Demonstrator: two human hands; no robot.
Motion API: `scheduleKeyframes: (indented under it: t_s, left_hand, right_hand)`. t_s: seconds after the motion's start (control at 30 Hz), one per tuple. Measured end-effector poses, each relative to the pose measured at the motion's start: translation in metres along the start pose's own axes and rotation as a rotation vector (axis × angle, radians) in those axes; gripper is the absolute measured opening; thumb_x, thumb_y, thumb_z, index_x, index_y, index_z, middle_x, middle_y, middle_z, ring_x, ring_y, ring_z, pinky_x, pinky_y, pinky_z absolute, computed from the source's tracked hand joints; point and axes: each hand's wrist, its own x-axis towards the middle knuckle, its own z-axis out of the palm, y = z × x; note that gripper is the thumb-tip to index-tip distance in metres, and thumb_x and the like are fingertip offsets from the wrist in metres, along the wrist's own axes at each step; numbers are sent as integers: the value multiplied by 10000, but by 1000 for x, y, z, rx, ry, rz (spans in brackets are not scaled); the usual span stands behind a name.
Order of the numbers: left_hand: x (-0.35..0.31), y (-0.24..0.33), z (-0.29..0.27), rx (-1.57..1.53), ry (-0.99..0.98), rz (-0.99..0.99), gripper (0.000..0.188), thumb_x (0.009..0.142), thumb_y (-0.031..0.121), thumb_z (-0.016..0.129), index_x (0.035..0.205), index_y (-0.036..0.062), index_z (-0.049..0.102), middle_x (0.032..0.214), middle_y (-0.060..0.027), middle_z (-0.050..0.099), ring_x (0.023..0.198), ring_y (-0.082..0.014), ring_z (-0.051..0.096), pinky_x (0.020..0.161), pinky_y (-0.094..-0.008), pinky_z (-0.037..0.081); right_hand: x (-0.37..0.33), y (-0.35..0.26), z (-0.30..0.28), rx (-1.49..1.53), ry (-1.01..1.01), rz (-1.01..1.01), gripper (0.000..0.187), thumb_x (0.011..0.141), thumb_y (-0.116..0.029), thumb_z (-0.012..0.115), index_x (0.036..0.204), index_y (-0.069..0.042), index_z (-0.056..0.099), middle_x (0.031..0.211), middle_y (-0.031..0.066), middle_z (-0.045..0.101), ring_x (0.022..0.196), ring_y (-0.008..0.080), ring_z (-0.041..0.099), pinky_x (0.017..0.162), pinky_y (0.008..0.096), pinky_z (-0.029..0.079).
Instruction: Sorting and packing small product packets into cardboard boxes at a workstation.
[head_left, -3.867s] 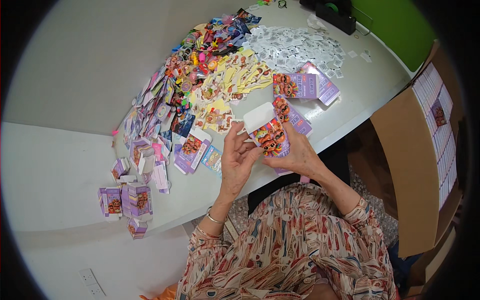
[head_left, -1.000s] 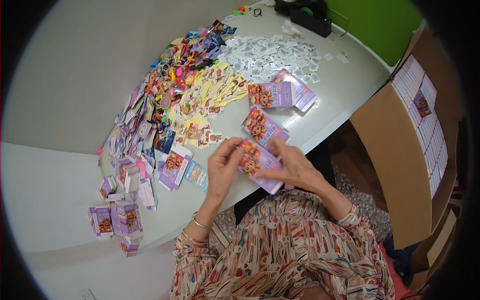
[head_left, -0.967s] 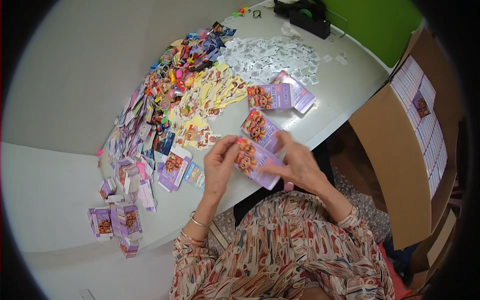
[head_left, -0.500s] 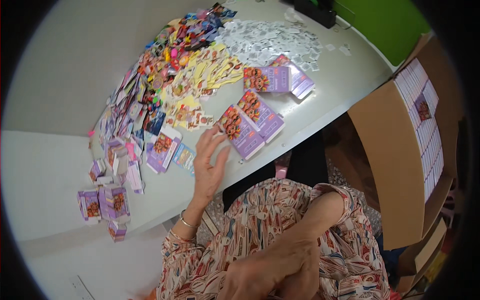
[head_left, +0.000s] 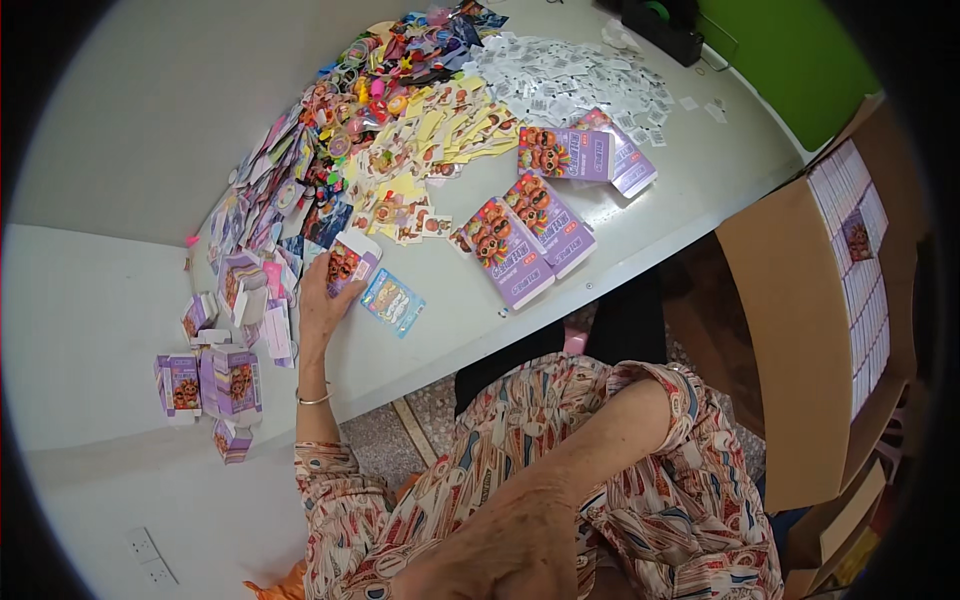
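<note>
On the table's left part, my left hand (head_left: 323, 306) has its fingers and thumb around the near end of a small purple cardboard box (head_left: 348, 264) with a white open flap. Right beside it lies a flat light-blue packet (head_left: 394, 303). My right hand (head_left: 485, 552) is low in front of my body, over the patterned shirt; its fingers are hidden at the lower edge. Two purple boxes (head_left: 517, 263) lie overlapping near the table's front edge. Farther back, another purple box (head_left: 565, 155) rests partly on one more.
Heaps of yellow sticker sheets (head_left: 455, 125), small white slips (head_left: 570, 80) and colourful trinkets (head_left: 365, 95) cover the back. Several purple boxes (head_left: 232, 385) stand at the left. A large open carton (head_left: 790, 330) full of packed boxes is at the right, beside the table edge (head_left: 590, 287).
My left hand has moved left from beside the overlapping boxes and closed on the box with the open flap. My right hand has shifted lower and to the left. The view has shifted slightly.
</note>
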Motion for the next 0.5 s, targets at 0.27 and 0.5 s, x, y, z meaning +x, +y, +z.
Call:
scheduleKeyframes:
  t_s: [0.27, 0.5]
  left_hand:
    - [-8, 6, -11, 62, 122, -77, 624, 741, 243, 760, 1243, -38, 519, 1140, -234, 598, 1032, -378, 568, 902, -419, 445]
    - [21, -18, 1, -144, 30, 49, 500, 663, 220, 793, 1074, 26, 586, 885, -100, 596, 814, -256, 561, 727, -372, 455]
  right_hand:
    - [-71, 3, -55, -619, 829, 46, 244, 979, -245, 507, 938, -32, 621, 823, 28, 648, 691, 103, 598, 611, 243, 493]
    - [-146, 12, -104, -883, 1392, -2, 256, 962, -268, 538, 878, -38, 611, 708, -3, 603, 638, 69, 542, 605, 240, 462]
